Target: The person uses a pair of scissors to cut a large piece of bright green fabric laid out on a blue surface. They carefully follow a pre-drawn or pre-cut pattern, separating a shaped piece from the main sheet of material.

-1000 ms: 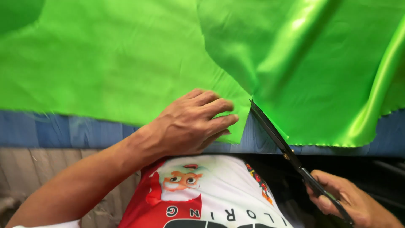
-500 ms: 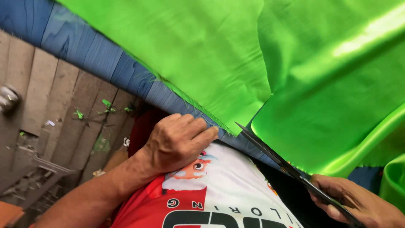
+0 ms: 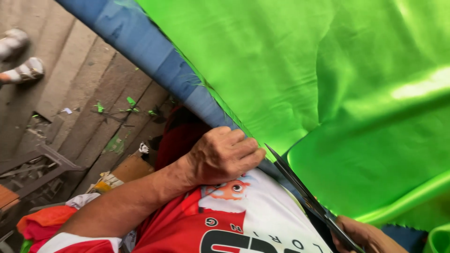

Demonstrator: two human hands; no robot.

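Note:
A large sheet of shiny bright green fabric [image 3: 290, 70] covers a table with a blue edge [image 3: 154, 56]. My left hand [image 3: 225, 154] rests at the table's edge with its fingers curled, pressing the rim of the green fabric. Long dark scissors [image 3: 304, 197] run from the lower right up to the fabric's edge, blades apart, tips just right of my left fingers. My right hand [image 3: 365, 236] grips the scissors' handles at the bottom edge of the view, partly cut off. A second fold of green fabric [image 3: 375, 173] lies to the right of the blades.
A wooden plank floor [image 3: 70, 93] with small green fabric scraps [image 3: 129, 105] lies to the left. Another person's feet in striped footwear [image 3: 21, 61] stand at the upper left. Orange and red cloth [image 3: 42, 222] is heaped at the lower left. My red and white shirt [image 3: 234, 220] fills the bottom.
The view has swung left and tilted, showing more floor. My left hand stays on the fabric's edge and the scissors remain at the cut beside it.

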